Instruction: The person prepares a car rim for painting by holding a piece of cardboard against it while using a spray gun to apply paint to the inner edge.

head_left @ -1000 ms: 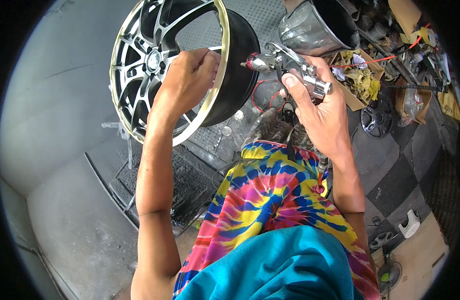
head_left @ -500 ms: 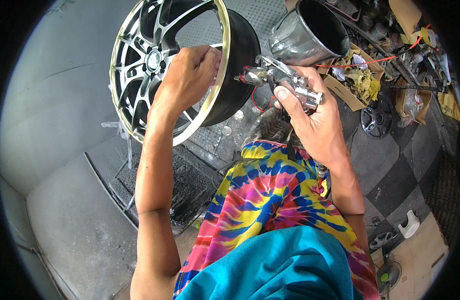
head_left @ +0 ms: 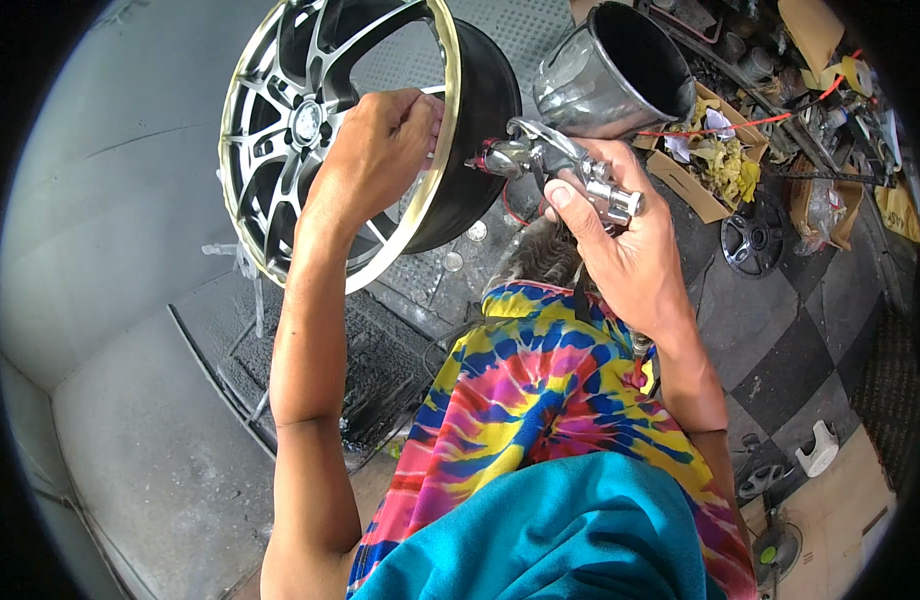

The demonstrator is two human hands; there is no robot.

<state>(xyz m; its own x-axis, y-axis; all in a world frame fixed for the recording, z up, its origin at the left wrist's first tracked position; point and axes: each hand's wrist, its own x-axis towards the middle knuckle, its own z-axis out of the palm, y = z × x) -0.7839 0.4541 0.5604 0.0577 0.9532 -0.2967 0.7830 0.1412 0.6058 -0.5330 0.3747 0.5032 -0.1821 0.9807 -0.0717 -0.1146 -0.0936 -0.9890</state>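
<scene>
In my right hand [head_left: 635,235] is a silver spray gun [head_left: 550,160], fingers wrapped around it and thumb along its near side. Its nozzle faces left, a short gap from the wheel's dark barrel. A large open cup [head_left: 570,90], shiny grey outside and dark inside, appears joined to the gun's far side; the joint is partly hidden. My left hand [head_left: 385,145] curls over the edge of a silver multi-spoke car wheel [head_left: 307,122] and grips it. The wheel stands tilted, with pale masking along its rim [head_left: 448,60]. My left fingertips are partly hidden.
Cardboard boxes [head_left: 695,190] with crumpled yellow paper [head_left: 735,165] and clutter fill the far right. A red hose [head_left: 770,120] crosses there. A black wheel cover [head_left: 752,235] lies on the checkered floor. A small fan [head_left: 780,550] stands near right; a grey wall [head_left: 100,200] rises left.
My right hand has shifted the spray gun slightly toward me and left, and the cup has moved with it. My left hand and the wheel have stayed in place.
</scene>
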